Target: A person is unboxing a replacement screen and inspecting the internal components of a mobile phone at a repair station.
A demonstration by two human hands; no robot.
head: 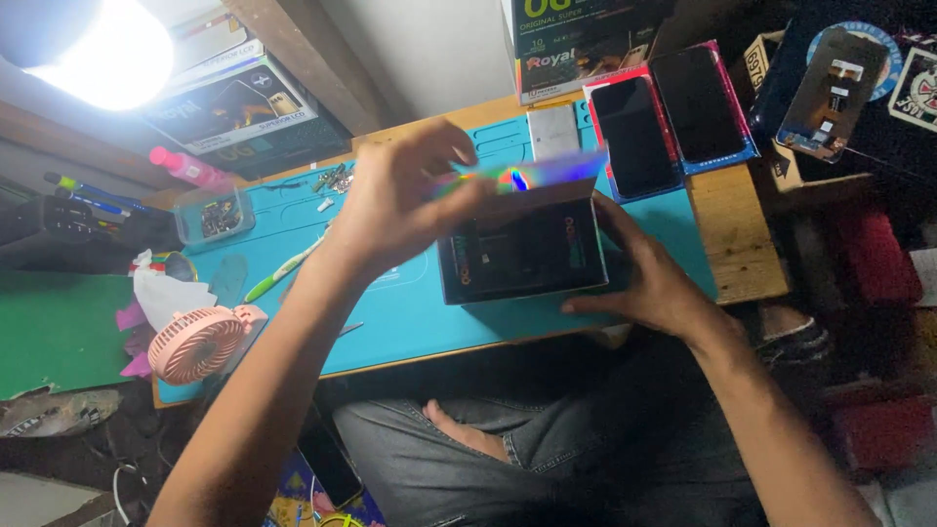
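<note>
On the blue work mat (pixel 410 312) near the middle of the low wooden table (pixel 747 249), seen from the head camera, a dark flat box (pixel 522 256) lies with its long axis running left to right. The right hand (pixel 649 278) sits at the box's right end, fingers spread wide and curved round the near right corner, touching it and steadying it against the mat. The left hand (pixel 395 200) is above and just left of the box's far left corner, fingers pinched on the left end of a thin shiny sheet (pixel 547 174) that throws rainbow glare; the sheet stretches rightward over the far edge of the box, so the box lies to the right and slightly near of that hand. Whether the sheet is still joined to the box cannot be told through the blur. The right hand is the nearer one to the box. Further right and far, two dark phone screens (pixel 673 122) lie side by side, well apart from both hands. At the near left a pink handheld fan (pixel 195 344) rests on the mat's edge, and a green pen (pixel 278 275) lies between it and the left forearm.
</note>
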